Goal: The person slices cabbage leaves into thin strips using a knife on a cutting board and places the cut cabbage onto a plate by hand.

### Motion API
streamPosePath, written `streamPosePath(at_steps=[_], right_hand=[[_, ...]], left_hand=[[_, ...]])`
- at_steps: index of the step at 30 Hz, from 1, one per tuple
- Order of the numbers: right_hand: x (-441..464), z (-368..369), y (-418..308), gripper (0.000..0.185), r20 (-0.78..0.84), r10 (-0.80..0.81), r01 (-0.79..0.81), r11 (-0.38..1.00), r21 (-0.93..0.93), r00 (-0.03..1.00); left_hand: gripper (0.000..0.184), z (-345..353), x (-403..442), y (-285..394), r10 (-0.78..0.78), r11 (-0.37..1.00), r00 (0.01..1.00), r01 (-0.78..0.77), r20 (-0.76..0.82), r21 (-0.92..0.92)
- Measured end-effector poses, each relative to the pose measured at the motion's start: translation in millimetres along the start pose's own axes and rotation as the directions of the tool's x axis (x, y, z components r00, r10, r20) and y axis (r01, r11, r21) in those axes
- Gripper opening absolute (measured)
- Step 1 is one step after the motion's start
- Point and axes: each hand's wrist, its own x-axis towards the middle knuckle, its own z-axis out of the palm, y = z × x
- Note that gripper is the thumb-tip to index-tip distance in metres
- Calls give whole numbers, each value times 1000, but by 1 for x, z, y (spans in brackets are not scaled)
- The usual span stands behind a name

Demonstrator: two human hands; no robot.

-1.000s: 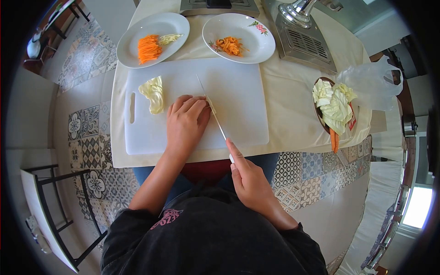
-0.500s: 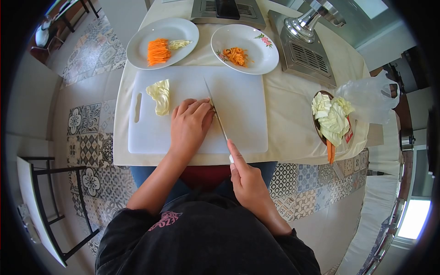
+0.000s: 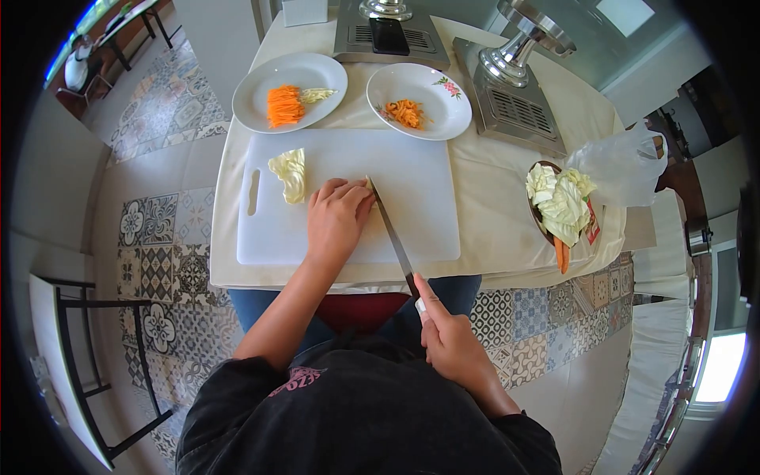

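My right hand (image 3: 447, 336) grips a kitchen knife (image 3: 393, 237) by its handle, the blade slanting away across the cutting board (image 3: 277, 237). My left hand (image 3: 336, 222) is curled over a small pale piece of cabbage leaf (image 3: 369, 184), pressing it on the board. Most of that piece is hidden under the fingers. The knife tip lies right beside those fingertips. Left of this hand, a loose cabbage leaf (image 3: 290, 176) rests on the board.
Behind the board stand a plate (image 3: 249, 95) of carrot and cabbage strips and a flowered bowl (image 3: 443, 119) with carrot bits. To the right, a dish holds cabbage leaves (image 3: 564, 206) and carrot (image 3: 562, 255) beside a plastic bag (image 3: 629, 170). Metal stands (image 3: 514, 103) and a phone (image 3: 389, 36) are at the back.
The knife has drawn back toward my body, its tip now near my left fingertips. My left hand still presses the cabbage piece. The whole view has shifted slightly.
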Motion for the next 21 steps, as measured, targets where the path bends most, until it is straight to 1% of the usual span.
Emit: streamPosePath(at_steps=[5,8,11,14,17,21], right_hand=[[2,1,-2,59,3,73,-73,996,49,997],[8,6,-2,58,-32,45,-44,999,3,998],[23,16,8,56,-117,-59,47,994,-98,991],[54,30,21,59,-210,-211,199,977,-77,955],[68,22,3,60,-110,-50,36,992,-120,993],[63,30,12,60,-144,-120,86,971,-224,982]], left_hand=[[11,0,1,-2,5,1000,1000,-5,1,10],[12,-3,3,0,10,1000,1000,-10,26,14],[12,-3,3,-3,22,1000,999,-23,33,2],[14,0,2,-6,-15,1000,998,15,59,-4],[13,-1,1,-3,-4,1000,999,5,46,-10],[9,-3,2,-1,12,999,999,-13,45,40]])
